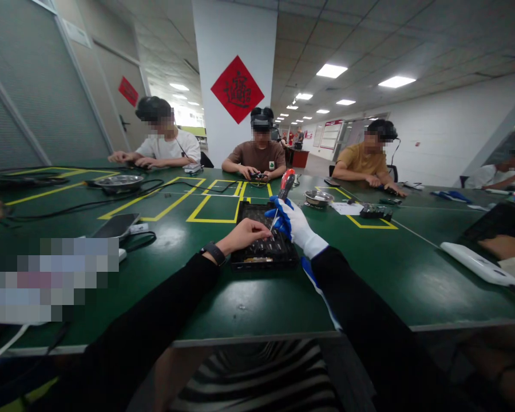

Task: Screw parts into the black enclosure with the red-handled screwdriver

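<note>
A screwdriver (288, 182) with a red and black handle stands tilted in my right hand (296, 223), which wears a white glove with blue palm and fingers. Its shaft slants down and left toward the fingertips of my left hand (245, 233). That hand is bare, with a dark band at the wrist, and its thumb and forefinger are pinched together by the shaft's lower end. What they hold, if anything, is too small to make out. Both hands are over an open black case (264, 265) with many small dark and metallic parts inside. Another blue and white glove (318, 285) lies beside my right forearm.
Yellow tape outlines (214, 220) mark the green table (206, 315). A metal bowl (319, 198) and a dark device (375, 212) lie to the right, beside a white sheet (345, 209). Phones and cables (141, 237) lie at left. Several people sit around the table.
</note>
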